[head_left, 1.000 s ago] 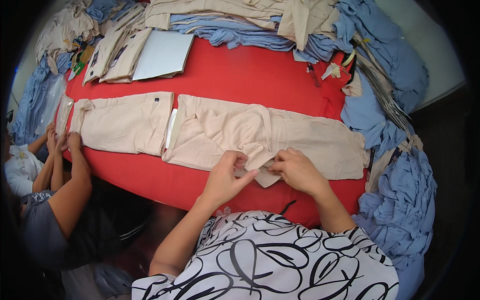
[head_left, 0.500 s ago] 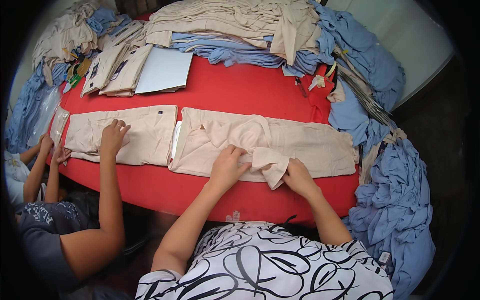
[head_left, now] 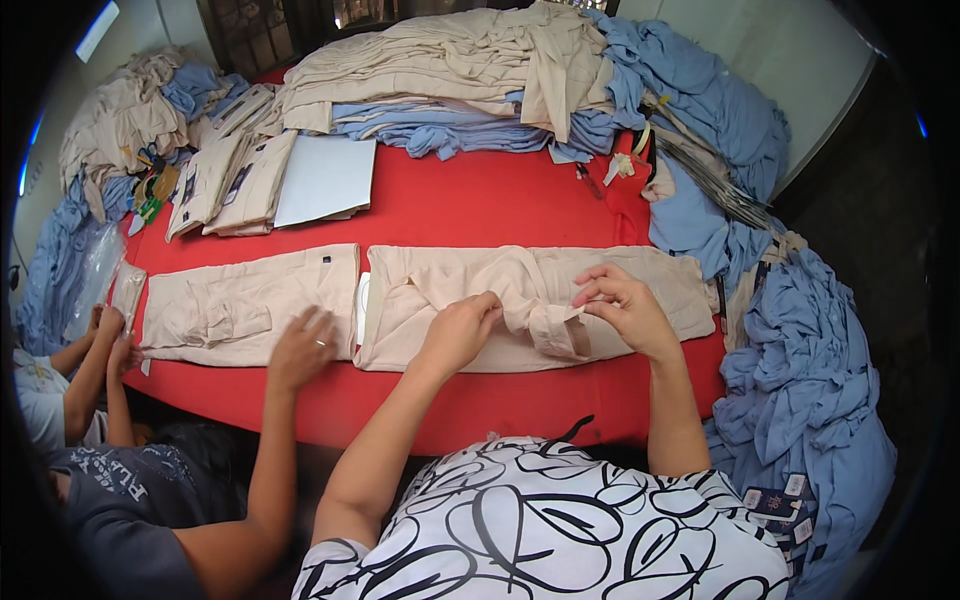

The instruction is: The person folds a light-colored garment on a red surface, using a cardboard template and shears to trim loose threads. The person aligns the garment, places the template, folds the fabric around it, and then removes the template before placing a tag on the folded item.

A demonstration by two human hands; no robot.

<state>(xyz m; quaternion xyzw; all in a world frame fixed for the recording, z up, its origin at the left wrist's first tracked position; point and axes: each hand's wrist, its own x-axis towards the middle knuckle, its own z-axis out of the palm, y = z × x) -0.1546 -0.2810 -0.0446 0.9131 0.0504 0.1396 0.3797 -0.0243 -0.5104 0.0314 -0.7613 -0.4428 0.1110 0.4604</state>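
Note:
A beige shirt (head_left: pixel 410 335) lies lengthwise on the red-covered table, its sleeve bunched over its middle. My left hand (head_left: pixel 462 330) pinches the sleeve's cloth between thumb and fingers. At the sleeve's end, the cuff (head_left: pixel 562 342) is lifted a little, and my right hand (head_left: pixel 632 312) holds its upper edge between thumb and forefinger, the other fingers loosely bent. To the left, a second beige shirt (head_left: pixel 250 295) lies flat, with a co-worker's ringed hand (head_left: pixel 302 348) blurred over its near edge. A white piece (head_left: pixel 362 305) shows between the two shirts.
Beige garments (head_left: pixel 440 60) are heaped at the back over blue ones. Blue garments (head_left: pixel 800 390) hang in a mound on the right. Folded shirts (head_left: pixel 250 185) and white card sheets (head_left: pixel 325 180) lie at the back left. Another person's hands (head_left: pixel 115 335) are at the far left.
My right hand has risen from the near side of the sleeve to its cuff edge, and the cuff has opened out. The co-worker's hand has moved right and nearer. The view has tilted up slightly.

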